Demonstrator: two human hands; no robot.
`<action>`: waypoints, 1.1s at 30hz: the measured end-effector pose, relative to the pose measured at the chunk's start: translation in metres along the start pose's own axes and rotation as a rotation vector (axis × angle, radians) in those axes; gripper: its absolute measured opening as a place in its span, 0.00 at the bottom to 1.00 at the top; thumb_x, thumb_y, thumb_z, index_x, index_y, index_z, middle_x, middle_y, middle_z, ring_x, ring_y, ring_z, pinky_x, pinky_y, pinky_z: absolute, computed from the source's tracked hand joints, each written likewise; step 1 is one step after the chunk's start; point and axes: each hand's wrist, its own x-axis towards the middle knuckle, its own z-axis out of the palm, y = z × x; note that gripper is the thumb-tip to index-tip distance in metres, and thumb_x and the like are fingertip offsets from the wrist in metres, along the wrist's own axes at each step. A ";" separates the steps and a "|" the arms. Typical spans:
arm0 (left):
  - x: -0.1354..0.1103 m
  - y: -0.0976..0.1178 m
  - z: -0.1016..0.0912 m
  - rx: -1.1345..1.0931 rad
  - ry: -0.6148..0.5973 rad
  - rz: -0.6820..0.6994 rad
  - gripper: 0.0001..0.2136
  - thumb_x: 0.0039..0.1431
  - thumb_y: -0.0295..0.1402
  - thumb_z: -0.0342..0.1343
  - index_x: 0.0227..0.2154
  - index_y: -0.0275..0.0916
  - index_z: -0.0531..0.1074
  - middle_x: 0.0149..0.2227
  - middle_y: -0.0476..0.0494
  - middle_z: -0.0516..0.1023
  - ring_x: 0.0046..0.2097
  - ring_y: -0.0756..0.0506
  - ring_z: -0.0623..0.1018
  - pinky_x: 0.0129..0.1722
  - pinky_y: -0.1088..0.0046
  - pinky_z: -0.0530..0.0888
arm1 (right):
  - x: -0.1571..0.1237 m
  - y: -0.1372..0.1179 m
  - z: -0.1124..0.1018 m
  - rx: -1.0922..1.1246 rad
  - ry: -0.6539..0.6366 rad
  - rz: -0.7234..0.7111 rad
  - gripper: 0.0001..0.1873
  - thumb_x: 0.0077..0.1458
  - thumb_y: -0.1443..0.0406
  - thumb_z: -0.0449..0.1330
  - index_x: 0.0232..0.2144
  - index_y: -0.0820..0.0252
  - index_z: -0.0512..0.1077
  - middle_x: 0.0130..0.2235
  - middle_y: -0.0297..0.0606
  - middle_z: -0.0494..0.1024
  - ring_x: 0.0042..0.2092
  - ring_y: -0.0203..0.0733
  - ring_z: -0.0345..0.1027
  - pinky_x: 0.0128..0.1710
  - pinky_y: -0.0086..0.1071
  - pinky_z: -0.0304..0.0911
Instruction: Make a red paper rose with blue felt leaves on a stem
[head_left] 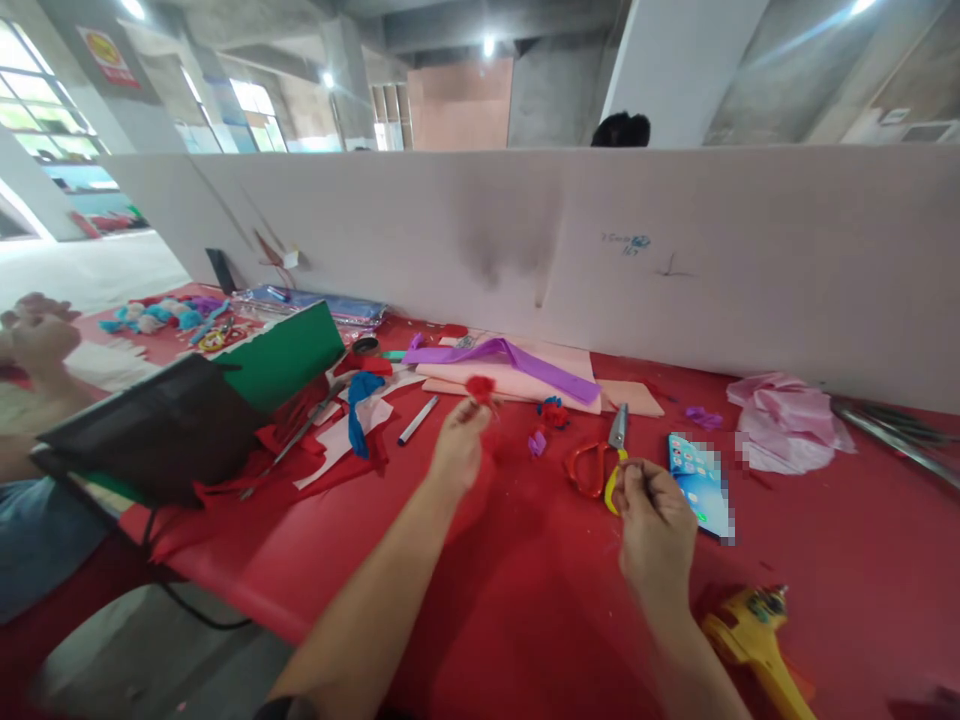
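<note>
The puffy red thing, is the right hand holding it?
No, the puffy red thing is held at the fingertips of the left hand.

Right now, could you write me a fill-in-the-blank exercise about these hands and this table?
The left hand pinches a small ruffled piece coloured ____.
The scissors by the right hand have one orange-red handle and one ____ handle.
A long ____ strip lies across peach sheets.
The smartphone lies with its lit ____ facing up.

Missing words: red; yellow; purple; screen.
</note>
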 end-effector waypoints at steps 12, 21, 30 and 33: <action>0.025 0.043 -0.056 -0.085 0.222 0.080 0.08 0.47 0.23 0.59 0.22 0.37 0.64 0.20 0.56 0.65 0.19 0.57 0.63 0.21 0.82 0.63 | 0.008 -0.009 -0.011 -0.947 -0.223 -0.376 0.16 0.48 0.65 0.52 0.39 0.57 0.73 0.38 0.42 0.77 0.40 0.49 0.67 0.36 0.37 0.56; 0.022 0.064 -0.061 -0.116 0.135 0.021 0.07 0.49 0.22 0.57 0.22 0.37 0.65 0.23 0.52 0.68 0.20 0.57 0.62 0.19 0.82 0.60 | 0.007 -0.058 -0.014 -1.344 -0.358 -0.375 0.12 0.54 0.61 0.52 0.31 0.56 0.74 0.28 0.39 0.77 0.29 0.44 0.67 0.26 0.32 0.53; 0.012 0.032 -0.047 -0.113 0.041 -0.121 0.08 0.46 0.24 0.61 0.20 0.36 0.67 0.21 0.51 0.68 0.19 0.57 0.62 0.17 0.82 0.56 | 0.009 -0.023 0.063 -1.469 -0.762 -0.529 0.15 0.57 0.69 0.51 0.41 0.57 0.76 0.41 0.41 0.79 0.45 0.45 0.69 0.42 0.33 0.58; 0.013 0.022 -0.047 -0.106 0.038 -0.151 0.08 0.46 0.24 0.61 0.19 0.36 0.68 0.20 0.51 0.68 0.19 0.56 0.62 0.18 0.81 0.56 | 0.006 -0.004 0.084 -1.537 -0.836 -0.589 0.12 0.53 0.68 0.56 0.38 0.61 0.77 0.42 0.47 0.78 0.47 0.50 0.66 0.45 0.36 0.55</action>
